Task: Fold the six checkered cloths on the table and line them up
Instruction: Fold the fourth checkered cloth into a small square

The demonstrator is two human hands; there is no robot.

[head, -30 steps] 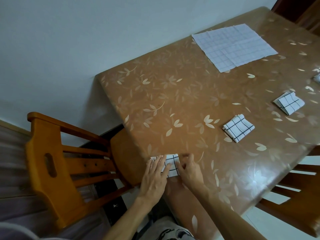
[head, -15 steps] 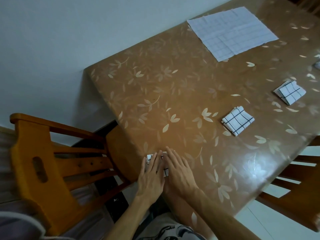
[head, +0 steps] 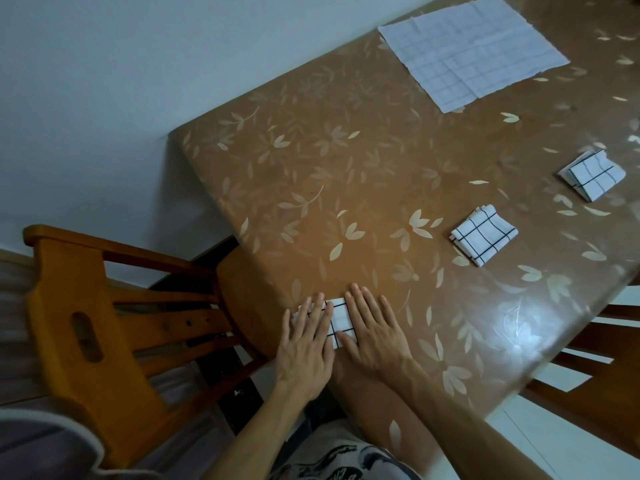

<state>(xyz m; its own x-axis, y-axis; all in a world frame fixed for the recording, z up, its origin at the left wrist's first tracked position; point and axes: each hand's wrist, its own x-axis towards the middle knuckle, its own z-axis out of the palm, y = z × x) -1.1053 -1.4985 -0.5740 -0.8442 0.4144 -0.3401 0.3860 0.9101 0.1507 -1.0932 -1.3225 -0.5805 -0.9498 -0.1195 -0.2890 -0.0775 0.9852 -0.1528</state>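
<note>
Flat palms on a folded square

Left hand (head: 304, 348) and right hand (head: 375, 336) lay open-fingered, pressing the black-gridded white cloth (head: 341, 320) on the glossy leaf-patterned table (head: 346, 188).

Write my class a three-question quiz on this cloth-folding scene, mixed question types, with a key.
1. True or false: the left hand and right hand both press flat on the small folded cloth.
2. The large cloth near the wall is: A folded, B spread flat, C bunched up.
3. What furniture stands left of the table?
Key: 1 true; 2 B; 3 a wooden chair.
</note>
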